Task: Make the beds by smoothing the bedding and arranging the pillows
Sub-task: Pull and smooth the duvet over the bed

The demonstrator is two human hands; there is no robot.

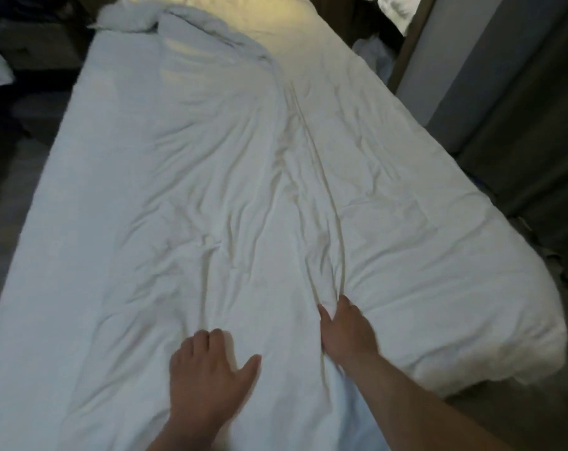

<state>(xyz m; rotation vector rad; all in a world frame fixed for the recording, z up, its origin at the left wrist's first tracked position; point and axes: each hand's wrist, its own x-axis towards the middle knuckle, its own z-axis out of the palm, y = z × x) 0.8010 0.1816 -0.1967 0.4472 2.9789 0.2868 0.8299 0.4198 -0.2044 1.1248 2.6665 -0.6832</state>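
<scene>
One duvet [243,190]; two hands: left hand [207,369], right hand [347,330].

Duvet [243,190]: white matt cloth, soft, heavily creased. Sheet [292,37]: matt cloth, smoother. Floor [12,177]: matt, wood-look. Curtain [536,125]: grey matt cloth, hanging in folds. Panel [409,43]: brown wood, smooth.

White duvet [243,190] spread lengthwise, heavily wrinkled; long crease down centre; far-left corner bunched up.
</scene>
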